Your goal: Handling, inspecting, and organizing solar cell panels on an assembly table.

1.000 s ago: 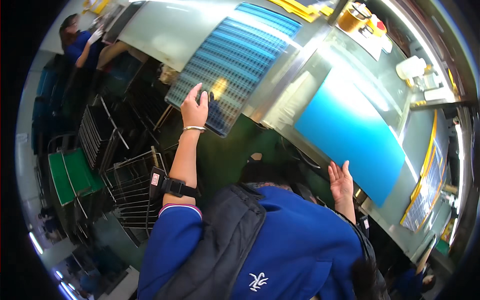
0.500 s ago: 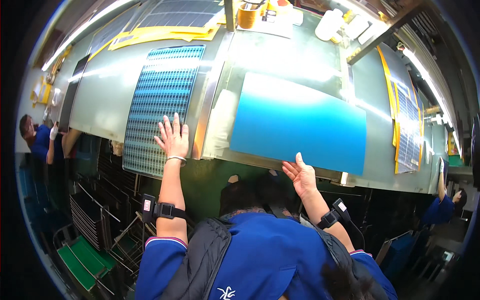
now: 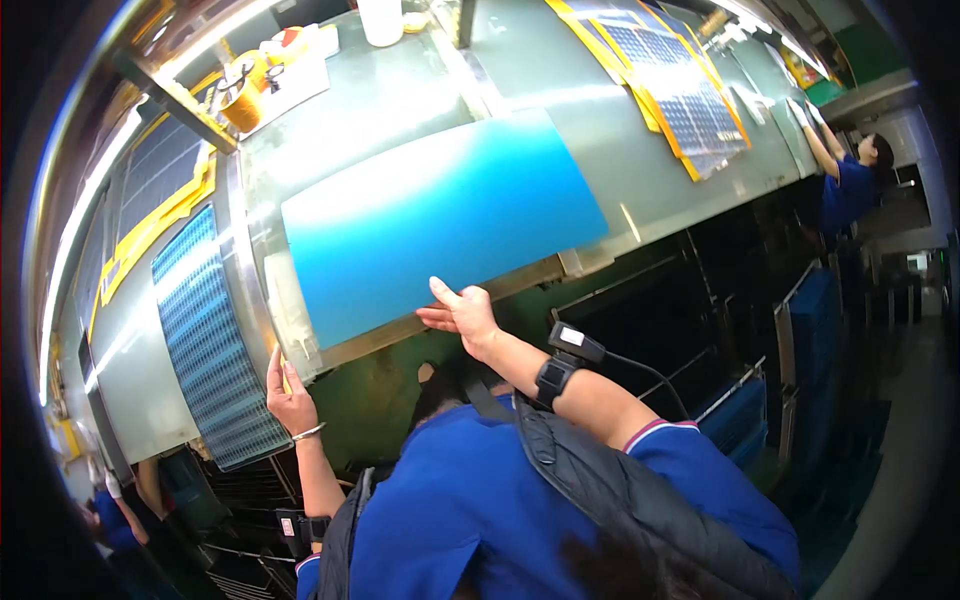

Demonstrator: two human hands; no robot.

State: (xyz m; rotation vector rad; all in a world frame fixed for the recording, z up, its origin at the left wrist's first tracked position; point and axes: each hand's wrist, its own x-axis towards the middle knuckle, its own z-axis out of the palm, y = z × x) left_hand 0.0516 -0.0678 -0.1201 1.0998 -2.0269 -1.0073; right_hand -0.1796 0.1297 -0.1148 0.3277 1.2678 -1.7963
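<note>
Blue sheet (image 3: 440, 220), lying flat at mid-frame on the tabletop (image 3: 590, 128), could in my judgement slew round or crease if the right hand (image 3: 462, 315) tugged its lower edge alone. That hand is half open, thumb parted from the fingers and overlapping the edge; it does not look closed on the sheet, and whether it touches I cannot tell. The left hand (image 3: 290, 400), lower left of centre, is loosely open and seems to hold nothing (its fingertips come up to the end of a metal strip (image 3: 250, 262), contact unclear).

Left of that, a patterned panel (image 3: 215, 340) appears to overhang the tabletop's rim, so a knock from the left forearm might tip it. Farther out, a solar panel (image 3: 680, 90) lies at upper right, with a co-worker (image 3: 850, 195) beyond, at far right.
</note>
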